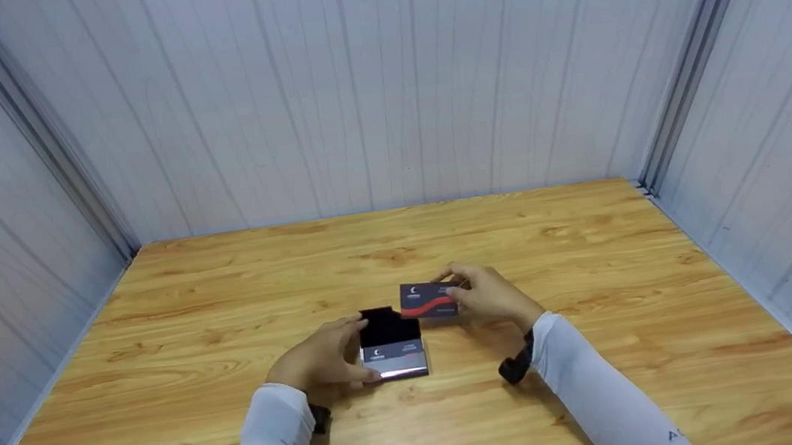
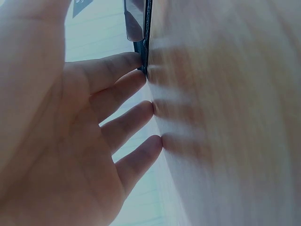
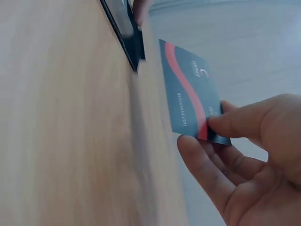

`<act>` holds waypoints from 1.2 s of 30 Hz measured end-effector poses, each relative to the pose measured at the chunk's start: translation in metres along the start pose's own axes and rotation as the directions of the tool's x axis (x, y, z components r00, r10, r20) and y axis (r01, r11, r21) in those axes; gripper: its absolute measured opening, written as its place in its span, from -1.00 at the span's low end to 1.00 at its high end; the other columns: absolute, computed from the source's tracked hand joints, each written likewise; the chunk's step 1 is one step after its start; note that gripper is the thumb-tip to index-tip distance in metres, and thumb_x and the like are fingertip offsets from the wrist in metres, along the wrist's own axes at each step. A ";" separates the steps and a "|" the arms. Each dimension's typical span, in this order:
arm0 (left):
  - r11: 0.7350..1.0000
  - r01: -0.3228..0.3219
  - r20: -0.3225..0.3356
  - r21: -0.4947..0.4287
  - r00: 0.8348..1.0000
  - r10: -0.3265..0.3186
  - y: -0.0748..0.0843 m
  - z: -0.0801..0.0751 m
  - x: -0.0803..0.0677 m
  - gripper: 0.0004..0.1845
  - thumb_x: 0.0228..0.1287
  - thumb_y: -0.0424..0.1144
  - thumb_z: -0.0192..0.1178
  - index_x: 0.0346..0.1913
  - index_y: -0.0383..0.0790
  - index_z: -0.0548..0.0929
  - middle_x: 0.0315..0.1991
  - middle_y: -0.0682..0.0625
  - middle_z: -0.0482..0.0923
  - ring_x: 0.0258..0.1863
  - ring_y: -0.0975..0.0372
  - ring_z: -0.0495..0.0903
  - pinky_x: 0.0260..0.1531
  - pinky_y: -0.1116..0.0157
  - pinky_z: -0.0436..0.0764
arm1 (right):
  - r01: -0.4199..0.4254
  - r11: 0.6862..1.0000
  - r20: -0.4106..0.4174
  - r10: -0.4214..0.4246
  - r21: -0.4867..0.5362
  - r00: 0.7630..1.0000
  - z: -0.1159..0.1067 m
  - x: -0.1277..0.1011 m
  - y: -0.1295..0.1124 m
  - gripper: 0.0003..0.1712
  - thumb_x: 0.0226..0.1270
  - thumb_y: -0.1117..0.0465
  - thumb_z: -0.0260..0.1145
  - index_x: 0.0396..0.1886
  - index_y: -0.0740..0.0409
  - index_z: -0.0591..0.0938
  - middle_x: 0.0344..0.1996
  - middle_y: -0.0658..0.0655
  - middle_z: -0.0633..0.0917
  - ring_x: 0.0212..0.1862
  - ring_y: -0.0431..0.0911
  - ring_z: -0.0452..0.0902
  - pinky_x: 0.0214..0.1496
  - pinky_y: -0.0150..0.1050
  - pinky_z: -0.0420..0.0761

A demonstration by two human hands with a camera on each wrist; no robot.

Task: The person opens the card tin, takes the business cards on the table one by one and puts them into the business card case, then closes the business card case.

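Observation:
An opened business card case lies on the table, its dark lid folded back; a dark card shows inside. My left hand steadies it from the left, thumb on the near left corner and fingertips at the lid's edge. In the left wrist view the fingers are fairly straight and spread, their tips along the table and the case's edge. Above the table, right of the lid, my right hand pinches a dark business card with a red wavy stripe. The right wrist view shows thumb and fingers gripping the card's end.
The wood-grain table stretches around both hands. White panel walls enclose it at the back and both sides. Black wrist-worn devices sit under both forearms.

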State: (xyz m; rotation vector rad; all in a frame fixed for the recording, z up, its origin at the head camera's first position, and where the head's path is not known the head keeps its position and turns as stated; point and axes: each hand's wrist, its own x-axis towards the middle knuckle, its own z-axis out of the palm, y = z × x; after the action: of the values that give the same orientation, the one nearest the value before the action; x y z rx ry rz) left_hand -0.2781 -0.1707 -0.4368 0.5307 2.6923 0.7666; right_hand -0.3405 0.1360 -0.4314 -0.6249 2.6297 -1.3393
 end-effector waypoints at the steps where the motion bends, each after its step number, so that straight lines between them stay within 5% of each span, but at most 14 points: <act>1: 1.000 0.002 0.003 -0.002 1.000 -0.002 0.000 0.000 0.000 0.08 0.06 0.15 0.51 0.56 -0.18 0.22 0.54 -0.15 0.12 0.52 -0.04 0.05 0.44 -0.03 0.14 | 0.008 1.000 0.006 -0.008 -0.001 1.000 0.004 0.000 -0.003 -0.61 0.47 0.37 0.15 0.16 -0.04 0.68 -0.03 0.16 0.69 -0.13 -0.06 0.63 -0.23 -0.23 0.66; 7: 1.000 0.019 0.002 0.001 1.000 -0.019 0.000 0.000 0.004 0.09 0.02 0.15 0.54 0.56 -0.16 0.23 0.53 -0.14 0.14 0.51 -0.02 0.08 0.45 -0.01 0.13 | 0.102 0.995 0.022 -0.101 -0.009 0.995 0.028 -0.001 -0.019 -0.57 0.41 0.46 0.14 0.15 0.07 0.69 0.02 0.13 0.69 -0.09 -0.07 0.61 -0.13 -0.21 0.65; 14: 0.999 -0.038 -0.010 -0.021 0.999 0.038 -0.001 0.000 0.008 0.05 -0.02 0.11 0.58 0.49 -0.23 0.33 0.45 -0.11 0.29 0.45 0.02 0.22 0.44 0.00 0.16 | 0.140 0.990 0.044 -0.139 -0.020 0.989 0.047 -0.001 -0.024 -0.60 0.41 0.46 0.18 0.12 0.06 0.71 0.02 0.06 0.70 -0.08 -0.13 0.61 -0.04 -0.22 0.64; 20: 1.000 -0.015 -0.015 -0.004 1.000 0.015 -0.001 -0.001 0.006 0.10 -0.03 0.14 0.57 0.52 -0.24 0.28 0.50 -0.14 0.22 0.47 0.02 0.18 0.45 0.03 0.14 | 0.137 0.991 0.084 -0.136 -0.006 0.987 0.050 -0.002 -0.025 -0.58 0.41 0.47 0.16 0.11 0.04 0.71 0.05 0.08 0.70 -0.07 -0.09 0.61 -0.02 -0.17 0.64; 28: 1.000 0.017 0.001 -0.001 1.000 -0.017 0.000 -0.001 0.002 0.14 0.01 0.18 0.53 0.56 -0.22 0.20 0.54 -0.15 0.12 0.51 -0.03 0.07 0.45 -0.02 0.13 | 0.212 0.972 0.169 -0.193 -0.100 0.967 0.051 -0.003 -0.022 -0.63 0.42 0.45 0.19 0.12 0.13 0.70 0.11 0.12 0.68 0.19 -0.03 0.55 0.26 -0.09 0.51; 36: 1.000 0.006 0.002 -0.002 1.000 -0.006 0.000 -0.001 0.001 0.09 0.06 0.16 0.51 0.56 -0.18 0.21 0.55 -0.16 0.09 0.52 -0.04 0.06 0.43 -0.05 0.16 | 0.244 0.961 0.281 -0.200 -0.129 0.939 0.050 -0.005 -0.021 -0.65 0.46 0.41 0.19 0.15 0.15 0.69 0.03 0.10 0.71 0.12 -0.05 0.57 0.18 -0.05 0.56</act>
State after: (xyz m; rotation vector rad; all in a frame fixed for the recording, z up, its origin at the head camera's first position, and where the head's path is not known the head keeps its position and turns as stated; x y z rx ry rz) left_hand -0.2790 -0.1708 -0.4363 0.5227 2.6898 0.7661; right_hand -0.3146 0.0902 -0.4447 -1.0741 2.5199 -1.0098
